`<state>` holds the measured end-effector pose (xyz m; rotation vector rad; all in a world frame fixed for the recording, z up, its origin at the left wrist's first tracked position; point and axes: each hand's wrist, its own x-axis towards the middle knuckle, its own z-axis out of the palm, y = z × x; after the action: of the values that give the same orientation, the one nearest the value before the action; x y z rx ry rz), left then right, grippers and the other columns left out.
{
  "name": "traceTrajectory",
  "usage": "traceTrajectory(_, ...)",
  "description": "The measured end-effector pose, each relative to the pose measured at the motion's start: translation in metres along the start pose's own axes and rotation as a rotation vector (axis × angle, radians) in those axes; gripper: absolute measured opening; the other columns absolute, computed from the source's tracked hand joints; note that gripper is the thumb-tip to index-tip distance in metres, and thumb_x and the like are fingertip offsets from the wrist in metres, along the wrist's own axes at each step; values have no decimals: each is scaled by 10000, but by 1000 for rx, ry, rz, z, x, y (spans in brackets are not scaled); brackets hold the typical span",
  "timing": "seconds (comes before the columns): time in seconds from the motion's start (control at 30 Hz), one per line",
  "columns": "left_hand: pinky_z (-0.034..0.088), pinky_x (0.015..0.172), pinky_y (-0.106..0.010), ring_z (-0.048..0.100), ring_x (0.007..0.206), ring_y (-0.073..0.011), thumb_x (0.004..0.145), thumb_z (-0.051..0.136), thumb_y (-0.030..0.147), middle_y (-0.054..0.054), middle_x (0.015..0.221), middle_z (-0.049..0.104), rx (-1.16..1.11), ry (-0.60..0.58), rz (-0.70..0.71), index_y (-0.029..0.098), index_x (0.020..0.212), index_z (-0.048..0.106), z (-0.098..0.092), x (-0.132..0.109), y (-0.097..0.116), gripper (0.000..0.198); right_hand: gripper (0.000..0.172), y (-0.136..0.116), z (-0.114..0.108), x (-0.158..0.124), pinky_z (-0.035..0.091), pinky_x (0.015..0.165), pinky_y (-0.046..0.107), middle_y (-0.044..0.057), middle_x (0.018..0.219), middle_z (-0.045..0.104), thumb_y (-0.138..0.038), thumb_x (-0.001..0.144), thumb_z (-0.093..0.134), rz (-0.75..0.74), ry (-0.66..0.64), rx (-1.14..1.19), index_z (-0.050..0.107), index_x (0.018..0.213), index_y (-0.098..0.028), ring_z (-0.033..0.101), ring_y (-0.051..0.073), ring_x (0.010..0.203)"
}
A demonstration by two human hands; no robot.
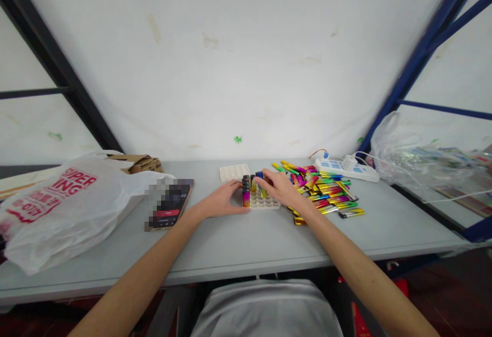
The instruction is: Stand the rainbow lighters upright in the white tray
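A pale tray with rows of holes (265, 203) lies on the table in front of me. A column of lighters (246, 197) with black tops and purple-to-orange bodies stands upright at its left end. My left hand (221, 199) curves around that end, thumb at the front corner and fingers behind the lighters, gripping the tray. Over the tray's middle, my right hand (280, 185) pinches a shiny yellow-green lighter (263, 192); its fingertips partly hide it. Beside my right wrist, a loose heap of metallic coloured lighters (326, 193) lies on the table.
Behind the tray is a second pale holed tray (234, 172). A phone (171, 206) and a white plastic bag (73, 203) lie left, near folded cardboard (140, 164). A white power strip (348, 169) with cables and a clear plastic bag (418, 160) are at right.
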<state>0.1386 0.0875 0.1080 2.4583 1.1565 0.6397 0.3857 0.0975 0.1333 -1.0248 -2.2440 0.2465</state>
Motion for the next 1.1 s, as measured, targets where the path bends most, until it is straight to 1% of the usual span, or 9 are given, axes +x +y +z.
traceTrajectory(0.2,426,1165,-509,582,1315,-360,760,833,497,-165,1432,619,-23,0,11,182,1361,619,1,1,-2,712,236,8,5,2,313,643,268,7,728,647,-357,1036,586,-50,-136,-74,613,866,-196,551,162,650)
traceTrajectory(0.33,431,1160,-507,586,1308,-363,757,839,510,-171,1432,618,-22,0,3,181,1364,614,1,1,-1,727,210,8,6,3,320,648,268,34,763,691,-328,1041,592,-57,-182,-135,647,910,-173,597,170,673)
traceTrajectory(0.53,443,1154,-496,602,1292,-362,764,829,512,-165,1408,635,-16,-3,1,173,1351,621,0,0,1,709,329,2,13,4,303,613,288,97,807,734,-426,1043,566,20,-198,-290,710,886,-176,643,205,694)
traceTrajectory(0.67,452,1148,-488,605,1288,-366,753,837,517,-155,1405,639,-15,9,3,186,1338,631,0,0,1,702,368,1,10,2,309,618,280,68,784,724,-476,1035,568,-29,-245,-248,714,857,-190,628,184,682)
traceTrajectory(0.77,449,1150,-497,594,1304,-371,759,828,533,-162,1413,635,-6,3,3,188,1340,629,0,1,1,704,452,4,1,1,348,677,279,56,776,709,-474,1090,430,-68,-209,-213,692,854,-193,619,178,706)
traceTrajectory(0.83,439,1160,-496,585,1316,-372,760,824,541,-169,1419,629,8,-4,-4,182,1340,628,0,1,1,709,462,12,-5,3,373,730,286,67,815,714,-418,1114,363,-19,-121,-240,683,870,-191,623,184,748)
traceTrajectory(0.9,436,1163,-501,587,1315,-374,755,821,555,-171,1421,629,15,-4,-16,182,1338,627,-1,1,2,719,410,25,-10,5,397,775,294,89,886,721,-374,1108,378,77,-36,-298,682,912,-181,631,199,808)
traceTrajectory(1.0,453,1150,-510,600,1298,-386,738,819,580,-164,1397,646,22,9,-22,185,1303,648,-1,1,2,710,288,56,-18,5,436,867,315,140,1053,714,-297,1073,447,217,26,-393,691,1050,-147,648,236,954)
traceTrajectory(1.1,468,1140,-505,604,1292,-395,733,812,596,-155,1376,659,33,11,-13,189,1263,670,-1,1,2,684,294,90,-31,0,437,998,358,189,1214,678,-236,1039,475,339,70,-483,682,1209,-115,617,286,1155)
